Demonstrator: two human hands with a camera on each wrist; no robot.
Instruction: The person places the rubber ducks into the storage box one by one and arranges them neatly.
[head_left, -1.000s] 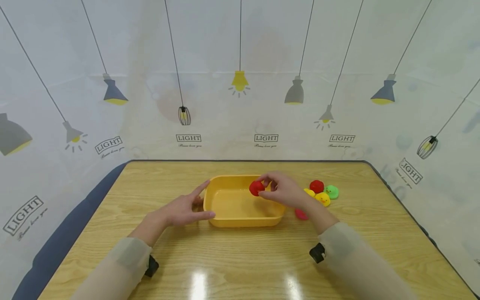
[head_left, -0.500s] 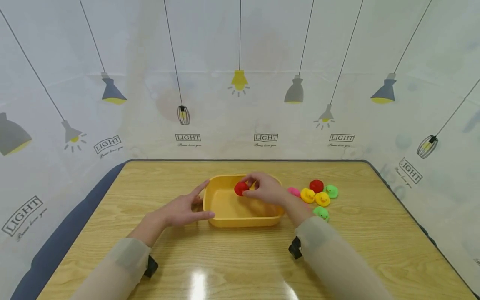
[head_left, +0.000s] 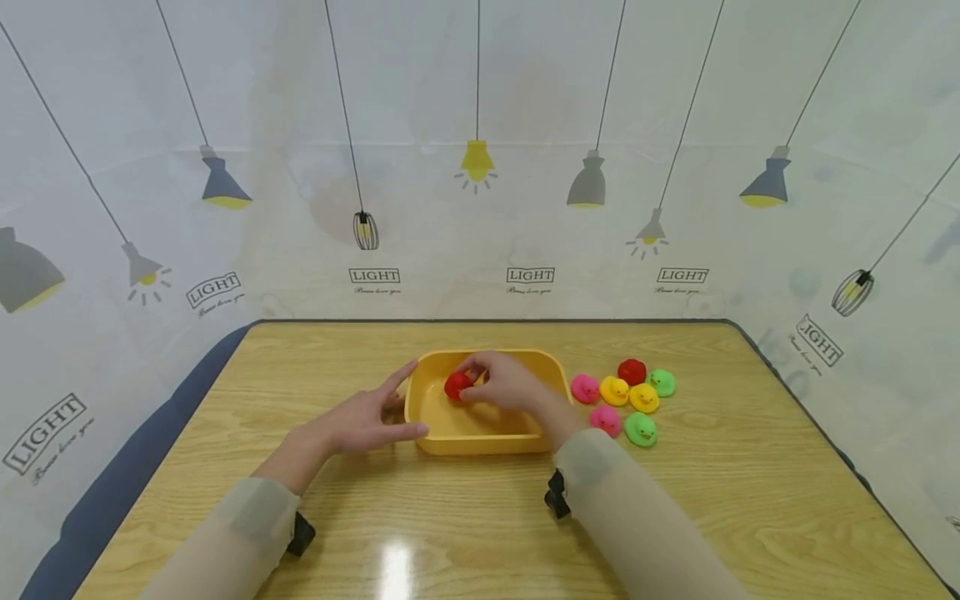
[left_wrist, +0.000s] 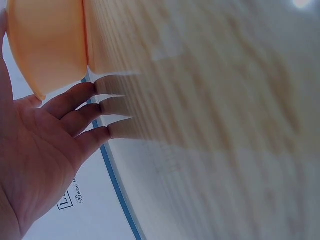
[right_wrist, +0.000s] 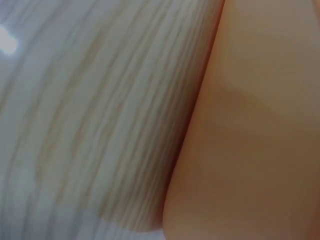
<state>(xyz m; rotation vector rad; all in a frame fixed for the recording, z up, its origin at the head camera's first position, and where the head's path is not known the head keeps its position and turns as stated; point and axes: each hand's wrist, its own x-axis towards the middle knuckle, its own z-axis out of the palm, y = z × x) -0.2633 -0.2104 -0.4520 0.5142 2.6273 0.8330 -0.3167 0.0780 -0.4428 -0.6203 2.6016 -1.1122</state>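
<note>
In the head view my right hand [head_left: 504, 381] pinches a red rubber duck [head_left: 457, 386] between thumb and fingers, low inside the yellow plastic basin [head_left: 480, 445], toward its left half. My left hand [head_left: 367, 419] rests against the basin's left end, index finger at the far corner and thumb at the near one. In the left wrist view the fingers of the left hand [left_wrist: 50, 130] are spread and fairly straight, their tips down at the tabletop beside the basin [left_wrist: 47, 45]. The right wrist view has only the basin's outer wall [right_wrist: 245, 130]; the right hand is hidden there.
Several more rubber ducks lie right of the basin: pink ones [head_left: 585, 388], yellow ones [head_left: 644, 398], green ones [head_left: 641, 429] and a red one [head_left: 632, 372]. The wooden table [head_left: 465, 525] ends in a dark edge against a lamp-printed curtain [head_left: 450, 275].
My right hand has carried the red duck leftward and lower within the basin. Ducks that its arm covered are now in sight. The left hand has stayed in place.
</note>
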